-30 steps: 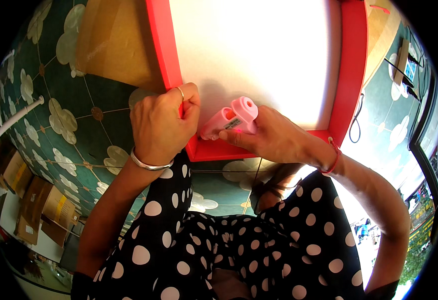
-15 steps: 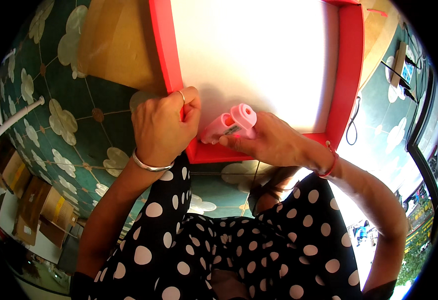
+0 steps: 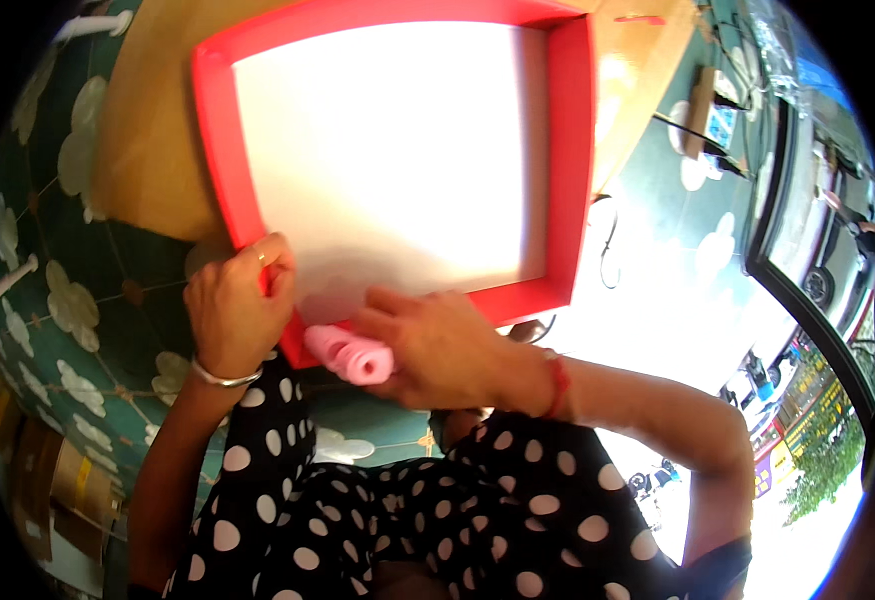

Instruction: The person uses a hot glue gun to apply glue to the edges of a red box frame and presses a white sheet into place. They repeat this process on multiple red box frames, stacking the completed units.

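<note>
At near-L corner of the red box (image 3: 570, 150), a pink handheld tool (image 3: 358, 360) sits tilted over the rim, round end w/ dark hole facing up toward cam; other end points L. Can't tell if it touches the rim. R hand (image 3: 448, 345) is closed round the tool from its R side, grip narrow; thumb mostly hidden, a couple of fingers visible on the far side, over the box. L hand (image 3: 233, 305) is in a fist on the box's L wall, just beside the tool, pinching the edge: bit of red shows btwn thumb & fingers. Box is open-topped, pale inside, v. bright mid-floor, so no detail there. It lies on brown cardboard (image 3: 153, 150), which sticks out L & R. L wrist has a silver bangle (image 3: 226, 377), R wrist a red thread (image 3: 558, 385). Below: black trousers w/ white dots (image 3: 308, 500). Around: dk green tiled floor (image 3: 98, 320) w/ pale cloud shapes; power strip (image 3: 713, 115) at upper R w/ cables; cardboard boxes (image 3: 78, 490) at lower L.
</note>
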`<state>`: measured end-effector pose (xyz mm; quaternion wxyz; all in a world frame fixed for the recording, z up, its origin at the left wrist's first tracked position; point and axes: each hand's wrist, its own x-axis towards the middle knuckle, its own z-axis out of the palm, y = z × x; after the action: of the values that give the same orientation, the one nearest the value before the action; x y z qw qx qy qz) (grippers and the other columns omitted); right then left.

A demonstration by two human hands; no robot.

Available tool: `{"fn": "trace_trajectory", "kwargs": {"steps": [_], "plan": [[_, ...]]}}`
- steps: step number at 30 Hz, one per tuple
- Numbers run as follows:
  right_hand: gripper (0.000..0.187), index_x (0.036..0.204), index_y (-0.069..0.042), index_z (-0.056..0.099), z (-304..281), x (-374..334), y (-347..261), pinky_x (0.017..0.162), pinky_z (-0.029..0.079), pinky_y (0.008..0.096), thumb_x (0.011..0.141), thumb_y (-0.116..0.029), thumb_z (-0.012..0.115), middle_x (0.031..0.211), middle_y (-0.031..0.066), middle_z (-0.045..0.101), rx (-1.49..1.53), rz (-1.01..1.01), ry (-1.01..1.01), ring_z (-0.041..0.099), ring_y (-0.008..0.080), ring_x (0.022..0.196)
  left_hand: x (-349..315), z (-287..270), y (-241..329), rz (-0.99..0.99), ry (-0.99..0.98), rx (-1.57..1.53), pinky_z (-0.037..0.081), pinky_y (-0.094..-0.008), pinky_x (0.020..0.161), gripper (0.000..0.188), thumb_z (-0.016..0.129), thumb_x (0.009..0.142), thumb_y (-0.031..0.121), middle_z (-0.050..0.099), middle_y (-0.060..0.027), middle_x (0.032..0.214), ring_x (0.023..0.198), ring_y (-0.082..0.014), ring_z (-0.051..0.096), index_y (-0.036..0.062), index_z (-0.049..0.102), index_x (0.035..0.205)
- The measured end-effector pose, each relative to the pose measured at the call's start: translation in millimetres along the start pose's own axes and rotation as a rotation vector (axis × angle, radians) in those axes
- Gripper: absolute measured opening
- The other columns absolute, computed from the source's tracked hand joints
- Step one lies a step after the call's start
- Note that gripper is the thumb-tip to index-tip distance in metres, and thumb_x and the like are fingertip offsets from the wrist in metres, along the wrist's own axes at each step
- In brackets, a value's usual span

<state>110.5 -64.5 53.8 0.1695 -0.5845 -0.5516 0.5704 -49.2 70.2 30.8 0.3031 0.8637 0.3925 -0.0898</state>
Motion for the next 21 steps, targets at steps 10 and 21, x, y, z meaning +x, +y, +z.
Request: {"fn": "trace_trajectory", "kwargs": {"steps": [10,21], "plan": [[0.033,0.094,-0.005,0.057,-4.6,-9.5,0.3,0.061,0.048,0.0403,0.077,-0.03,0.07,0.089,0.0115,0.056,0.031,-0.148,0.027,0.059,0.032,0.074,1.8,2.0,0.3,0.04,0.058,-0.077,0.044,-0.0419,0.05,0.004,0.059,0.075,0.009,0.058,-0.0083,0.058,0.056,-0.0346,0.059,0.012,0.059,0.073],[0.038,0.1,-0.002,0.058,-61.9,-57.8,9.3,0.057,0.045,0.0276,0.089,-0.039,0.064,0.076,0.0021,0.057,0.491,0.186,0.222,0.057,0.0139,0.067,-0.4,-2.2,2.6,-0.029,0.009,-0.109,0.045,-0.0441,0.051,0.006,0.06,0.074,0.01,0.058,-0.0128,0.06,0.058,-0.0356,0.059,0.0143,0.062,0.077]]}}
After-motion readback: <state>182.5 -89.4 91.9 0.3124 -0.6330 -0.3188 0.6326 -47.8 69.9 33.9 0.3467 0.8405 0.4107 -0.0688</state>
